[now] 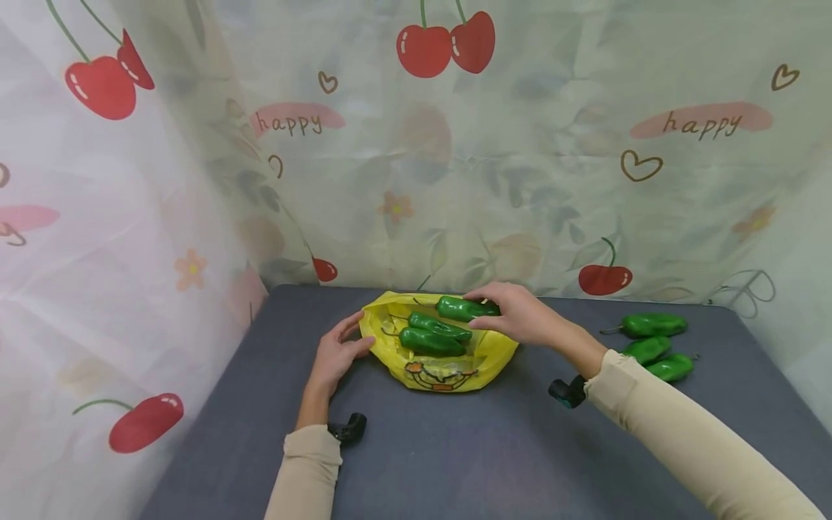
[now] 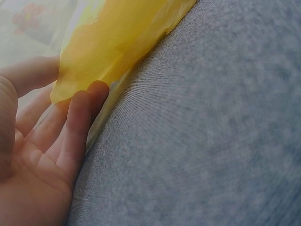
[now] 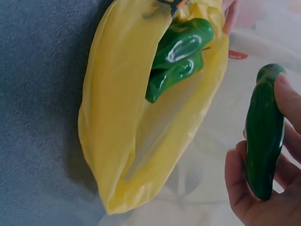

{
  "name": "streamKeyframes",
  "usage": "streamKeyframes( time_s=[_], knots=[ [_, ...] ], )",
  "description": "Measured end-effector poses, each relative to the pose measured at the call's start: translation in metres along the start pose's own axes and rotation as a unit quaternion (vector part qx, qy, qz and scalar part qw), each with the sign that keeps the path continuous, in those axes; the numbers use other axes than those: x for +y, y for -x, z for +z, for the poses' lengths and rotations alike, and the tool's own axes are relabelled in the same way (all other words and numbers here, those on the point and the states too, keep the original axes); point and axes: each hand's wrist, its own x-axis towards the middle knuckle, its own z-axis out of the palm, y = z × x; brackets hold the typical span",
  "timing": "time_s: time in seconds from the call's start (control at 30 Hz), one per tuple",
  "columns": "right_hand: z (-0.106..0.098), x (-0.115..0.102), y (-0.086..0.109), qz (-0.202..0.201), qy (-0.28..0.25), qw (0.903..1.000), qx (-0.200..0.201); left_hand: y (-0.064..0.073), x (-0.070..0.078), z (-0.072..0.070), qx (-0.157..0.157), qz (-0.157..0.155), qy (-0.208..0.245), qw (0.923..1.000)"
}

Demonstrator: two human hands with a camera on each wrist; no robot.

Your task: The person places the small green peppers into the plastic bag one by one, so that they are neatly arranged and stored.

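Note:
A yellow plastic bag [image 1: 383, 354] with a cartoon print lies spread with its mouth facing up. Inside it rest two green peppers, one [image 1: 432, 342] in front of the other [image 1: 439, 326]. My right hand [image 1: 520, 314] holds another green pepper [image 3: 265, 132] between thumb and fingers, above the bag's far right rim. At the bag's left end, my left hand [image 1: 334, 355] touches the yellow plastic [image 2: 103, 52] with its fingers spread loosely. Parts of those fingers are hidden by the plastic in the left wrist view.
Three more green peppers [image 1: 653, 325] lie at the right of the dark grey table [image 1: 455, 455], partly behind the right sleeve. Printed cloth [image 1: 455, 180] hangs along the back and the left side. A thin loop of wire [image 1: 757, 285] shows near the back right corner.

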Motion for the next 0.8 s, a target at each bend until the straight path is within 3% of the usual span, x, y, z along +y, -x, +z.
streamKeyframes(
  time_s=[0.53,0.8],
  knots=[
    [0.018,-0.021,-0.021,0.001,0.006,0.9975,-0.070,-0.001,0.000,0.001,0.004,-0.004,0.010,0.9999],
    [0.031,-0.027,-0.028,0.001,0.026,0.9963,-0.082,0.001,0.002,-0.001,-0.001,-0.006,0.013,0.9999]
  ],
)
